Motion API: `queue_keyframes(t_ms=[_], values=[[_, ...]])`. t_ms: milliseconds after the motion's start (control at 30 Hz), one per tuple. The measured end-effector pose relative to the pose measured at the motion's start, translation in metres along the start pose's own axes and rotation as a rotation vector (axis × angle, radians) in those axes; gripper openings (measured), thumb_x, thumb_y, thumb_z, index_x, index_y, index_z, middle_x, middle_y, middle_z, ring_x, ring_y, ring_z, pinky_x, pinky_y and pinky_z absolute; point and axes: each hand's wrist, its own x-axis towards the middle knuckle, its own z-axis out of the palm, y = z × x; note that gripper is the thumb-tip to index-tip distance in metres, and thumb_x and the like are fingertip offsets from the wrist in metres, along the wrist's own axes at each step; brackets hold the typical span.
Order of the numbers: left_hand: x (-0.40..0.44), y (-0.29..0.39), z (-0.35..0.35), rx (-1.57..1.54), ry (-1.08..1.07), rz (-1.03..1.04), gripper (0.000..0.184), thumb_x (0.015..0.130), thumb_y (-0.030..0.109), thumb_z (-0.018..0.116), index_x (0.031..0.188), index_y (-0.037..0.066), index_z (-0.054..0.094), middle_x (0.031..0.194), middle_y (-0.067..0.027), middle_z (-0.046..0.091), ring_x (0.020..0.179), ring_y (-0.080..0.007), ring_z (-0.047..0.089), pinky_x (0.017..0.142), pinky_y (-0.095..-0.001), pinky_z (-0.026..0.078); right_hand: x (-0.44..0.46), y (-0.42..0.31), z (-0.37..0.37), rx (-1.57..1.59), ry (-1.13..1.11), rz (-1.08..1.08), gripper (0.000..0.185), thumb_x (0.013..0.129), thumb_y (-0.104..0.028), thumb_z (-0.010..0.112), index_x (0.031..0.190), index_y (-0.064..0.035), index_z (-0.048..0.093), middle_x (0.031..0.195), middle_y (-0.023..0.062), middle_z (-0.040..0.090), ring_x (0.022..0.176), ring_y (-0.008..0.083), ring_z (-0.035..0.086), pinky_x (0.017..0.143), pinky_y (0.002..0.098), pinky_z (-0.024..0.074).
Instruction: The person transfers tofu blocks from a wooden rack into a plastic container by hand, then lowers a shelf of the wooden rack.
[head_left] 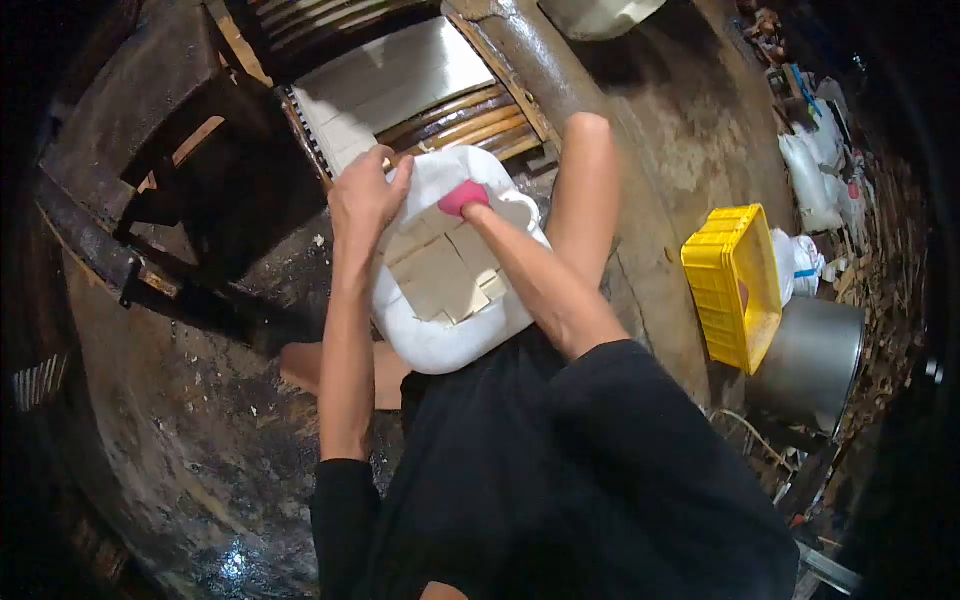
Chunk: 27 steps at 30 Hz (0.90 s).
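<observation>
Over the lap [480, 405], a white, rounded plastic container [430, 350] of pale, flat slabs [428, 270] is clamped, seemingly for steadiness, by the left hand [368, 195]; how the right hand [477, 210] grips, behind something pink [462, 196], cannot be told.

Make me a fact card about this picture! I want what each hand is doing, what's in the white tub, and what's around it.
Left hand: at the white tub's rim
Right hand: over the tub, at something pink; I can't tell what it is
In the tub: flat, pale pieces
Beyond the tub: slatted rack with pale slabs on it
Off to the right: yellow crate, silvery pot, white bags
</observation>
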Motion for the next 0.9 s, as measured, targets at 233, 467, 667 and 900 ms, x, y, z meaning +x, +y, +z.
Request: queue_keyframes(t_ms=[233,467,667,900], values=[[0.0,-0.001,0.001,-0.044,0.006,-0.078,0.041,0.084,0.042,0.058,0.105,0.007,0.065,0.103,-0.0162,0.066,0.095,-0.0342,0.063,0.084,-0.0414,0.049,-0.029,-0.068,-0.01,-0.056,-0.095,-0.368,0.031,0.082,-0.024,0.051,0.104,-0.0094,0.068,0.11,0.0151,0.065,0.1,0.0302,0.063,0.082,0.0404,0.0501],[0.0,0.002,0.004,-0.113,0.082,-0.117,0.039,0.083,0.038,0.06,0.104,0.006,0.066,0.098,-0.0171,0.067,0.089,-0.031,0.066,0.081,-0.0394,0.05,-0.038,-0.092,-0.002,-0.041,-0.18,-0.563,0.029,0.081,-0.022,0.053,0.102,-0.0092,0.069,0.108,0.0151,0.065,0.099,0.0301,0.064,0.081,0.0403,0.0504],[-0.004,0.0,0.007,-0.139,0.146,-0.099,0.04,0.083,0.039,0.061,0.104,0.005,0.066,0.097,-0.0171,0.067,0.09,-0.0318,0.065,0.081,-0.0399,0.05,-0.039,-0.05,-0.037,-0.037,-0.274,-0.531,0.027,0.08,-0.02,0.054,0.1,-0.0091,0.069,0.107,0.0152,0.066,0.098,0.0299,0.064,0.08,0.0403,0.0507],[-0.003,-0.005,0.011,-0.046,0.13,-0.069,0.041,0.083,0.042,0.059,0.104,0.008,0.066,0.099,-0.0164,0.066,0.091,-0.0347,0.064,0.082,-0.042,0.049,-0.035,-0.015,-0.058,-0.159,-0.236,-0.375,0.025,0.079,-0.019,0.056,0.098,-0.0089,0.07,0.105,0.0152,0.066,0.097,0.0298,0.064,0.079,0.0403,0.0511]])
